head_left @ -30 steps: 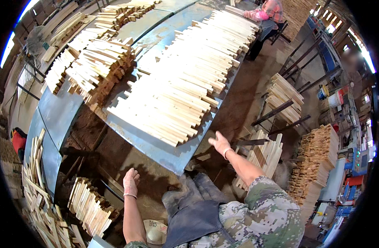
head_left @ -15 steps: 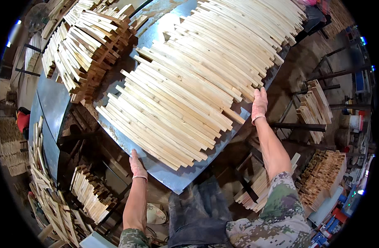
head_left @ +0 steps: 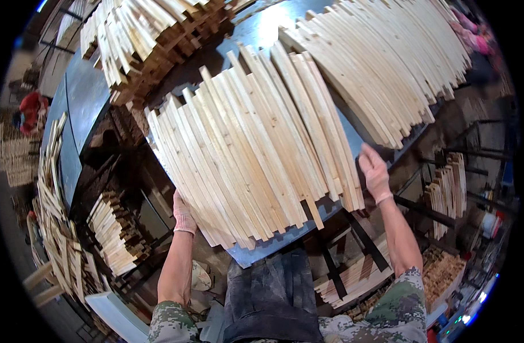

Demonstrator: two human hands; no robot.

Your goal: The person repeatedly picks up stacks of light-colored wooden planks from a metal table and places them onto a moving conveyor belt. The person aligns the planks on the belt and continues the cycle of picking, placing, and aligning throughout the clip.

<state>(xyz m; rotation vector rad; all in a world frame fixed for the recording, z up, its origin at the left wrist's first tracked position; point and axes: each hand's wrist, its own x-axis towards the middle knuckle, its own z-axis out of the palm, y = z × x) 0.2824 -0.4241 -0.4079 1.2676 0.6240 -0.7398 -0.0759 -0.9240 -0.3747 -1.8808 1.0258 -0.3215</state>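
A near group of pale wooden strips (head_left: 244,166) lies side by side on a blue-grey metal table top (head_left: 244,254), their near ends uneven. My left hand (head_left: 183,214), in a light knitted glove, lies along the group's left edge with its fingers straight; part of them is hidden by the strips. My right hand (head_left: 374,171), also gloved, is to the right of the group, fingers stretched out over a wedge of bare metal. Past that wedge lies a second group of strips (head_left: 382,74). One strip (head_left: 314,213) sticks out toward me from the near group.
A stack of strips (head_left: 153,40) stands at the far left. Below the table are more bundles (head_left: 116,234), black metal bars (head_left: 365,240) and strips at lower right (head_left: 356,274). Loose slats (head_left: 59,228) lean at left. Other people are at far right (head_left: 473,40) and far left (head_left: 32,111).
The near group has split from the far strips and turned, leaving a wedge-shaped gap. My right hand has moved from the strips' ends to beside the gap. The whole view has shifted.
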